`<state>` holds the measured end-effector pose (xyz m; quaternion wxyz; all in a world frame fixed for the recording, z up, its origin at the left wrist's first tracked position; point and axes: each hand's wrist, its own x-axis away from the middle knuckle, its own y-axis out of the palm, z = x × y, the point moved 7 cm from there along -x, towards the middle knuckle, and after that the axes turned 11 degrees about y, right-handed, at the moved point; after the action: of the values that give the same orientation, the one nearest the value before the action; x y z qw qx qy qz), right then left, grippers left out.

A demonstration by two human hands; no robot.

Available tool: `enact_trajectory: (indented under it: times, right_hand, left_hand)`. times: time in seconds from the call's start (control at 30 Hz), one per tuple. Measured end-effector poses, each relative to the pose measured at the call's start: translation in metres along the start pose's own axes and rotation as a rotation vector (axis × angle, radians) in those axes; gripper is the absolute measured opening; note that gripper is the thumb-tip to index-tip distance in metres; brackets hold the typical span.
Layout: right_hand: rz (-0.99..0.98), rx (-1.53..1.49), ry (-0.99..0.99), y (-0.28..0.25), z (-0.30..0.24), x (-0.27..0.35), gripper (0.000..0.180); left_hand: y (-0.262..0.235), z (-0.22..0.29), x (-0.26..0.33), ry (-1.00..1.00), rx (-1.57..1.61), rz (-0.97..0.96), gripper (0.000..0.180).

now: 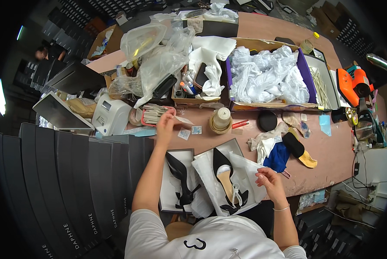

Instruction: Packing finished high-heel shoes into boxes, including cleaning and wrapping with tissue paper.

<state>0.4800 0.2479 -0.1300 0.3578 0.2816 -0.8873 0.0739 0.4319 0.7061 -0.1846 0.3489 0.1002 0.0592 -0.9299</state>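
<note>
Inside open trays (236, 147), two black shoes (226, 180) lie uncovered, tissue paper (248, 164) spread, the right hand (269, 183) narrowed by its edge, hold unclear, the left hand (164, 126) apparently pinching a slip (184, 121).

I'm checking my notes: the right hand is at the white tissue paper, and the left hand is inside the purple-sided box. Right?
Not quite: the head view shows the left hand beside the pink basket. The right hand is at the white tissue paper.

Pale capital lettering stands on the dark grey shoeboxes (79, 185) at left; a black curved character marks the white T-shirt (228, 235); the small square sachet's (196, 130) blue print is illegible.
</note>
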Motion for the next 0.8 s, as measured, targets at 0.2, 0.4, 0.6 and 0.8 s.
enact_trajectory:
  times: [0.2,0.4,0.6,0.8]
  right_hand:
    - [-0.042,0.019,0.005,0.015,0.0,-0.001,0.026]
    - [-0.071,0.079,0.0,0.022,0.001,0.003,0.026]
    - [-0.042,0.074,0.011,0.015,0.002,0.005,0.026]
    - [-0.086,0.095,0.002,0.019,0.004,0.002,0.026]
  left_hand:
    - [-0.038,0.005,-0.011,-0.337,0.547,0.474,0.01]
    - [-0.091,-0.058,-0.023,-0.275,0.365,0.674,0.02]
    - [-0.054,0.031,-0.001,0.333,-0.86,0.132,0.04]
    - [-0.013,0.023,0.037,0.401,-1.248,-0.314,0.025]
